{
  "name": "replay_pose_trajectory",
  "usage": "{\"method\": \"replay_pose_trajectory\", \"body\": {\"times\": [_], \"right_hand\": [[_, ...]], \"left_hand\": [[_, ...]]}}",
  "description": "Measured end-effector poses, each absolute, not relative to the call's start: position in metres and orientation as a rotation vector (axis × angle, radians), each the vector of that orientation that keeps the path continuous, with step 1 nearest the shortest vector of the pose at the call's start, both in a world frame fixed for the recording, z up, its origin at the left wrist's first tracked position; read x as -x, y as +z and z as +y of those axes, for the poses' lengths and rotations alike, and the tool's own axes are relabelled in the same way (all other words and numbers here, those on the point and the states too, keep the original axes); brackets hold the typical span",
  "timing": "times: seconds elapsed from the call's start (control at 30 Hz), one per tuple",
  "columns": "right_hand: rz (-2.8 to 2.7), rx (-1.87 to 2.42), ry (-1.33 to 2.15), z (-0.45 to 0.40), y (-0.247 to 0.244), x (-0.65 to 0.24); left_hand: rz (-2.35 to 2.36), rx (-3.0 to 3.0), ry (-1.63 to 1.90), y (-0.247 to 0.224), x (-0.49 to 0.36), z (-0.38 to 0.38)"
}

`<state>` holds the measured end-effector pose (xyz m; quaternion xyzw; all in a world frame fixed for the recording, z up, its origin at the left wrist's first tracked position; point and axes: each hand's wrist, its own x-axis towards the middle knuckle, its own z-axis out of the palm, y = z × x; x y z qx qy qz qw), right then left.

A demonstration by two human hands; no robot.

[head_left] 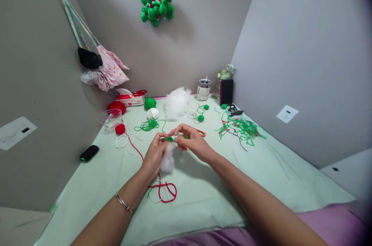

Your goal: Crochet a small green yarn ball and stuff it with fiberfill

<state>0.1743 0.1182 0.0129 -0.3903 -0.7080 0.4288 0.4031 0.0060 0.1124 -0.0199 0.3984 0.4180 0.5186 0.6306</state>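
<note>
My left hand (156,151) pinches a small green crocheted piece (169,139) above the middle of the table. A tuft of white stuffing (167,159) hangs just below the piece, against the left fingers. From the other side my right hand (193,141) reaches in, its thumb and forefinger closed at the edge of the green piece. Whether those right fingers also hold a small tool or a bit of stuffing is hidden. Part of an orange loop-shaped handle (202,133) shows behind the right hand. Red yarn (167,193) lies looped below the left hand.
Behind the hands are a white stuffing pile (176,103), a green yarn ball (150,103) and a white ball (152,114). Yarn scraps (244,129) and black scissors (235,110) lie right. A clear cup (112,119) and black case (89,153) stand left.
</note>
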Motion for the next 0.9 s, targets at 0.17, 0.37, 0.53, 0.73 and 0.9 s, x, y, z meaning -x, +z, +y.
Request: {"method": "replay_pose_trajectory", "body": {"times": [0.17,0.37,0.53,0.73,0.9], "right_hand": [[-1.912,1.102,0.926,0.121,0.004,-0.178],[-1.952,1.192,0.884,0.125,-0.004,-0.171],[-1.862,1.281,0.857,0.129,-0.01,-0.169],[-1.858,1.265,0.894,0.128,-0.006,-0.172],[-1.935,1.136,0.992,0.12,0.003,-0.171]], "left_hand": [[0.987,-0.888,1.215,-0.025,-0.001,0.116],[1.001,-0.912,1.233,-0.031,-0.005,0.116],[0.947,-0.946,1.212,-0.023,-0.005,0.111],[0.935,-1.017,1.201,-0.021,0.0,0.113],[1.001,-1.062,1.259,-0.032,-0.001,0.12]]}}
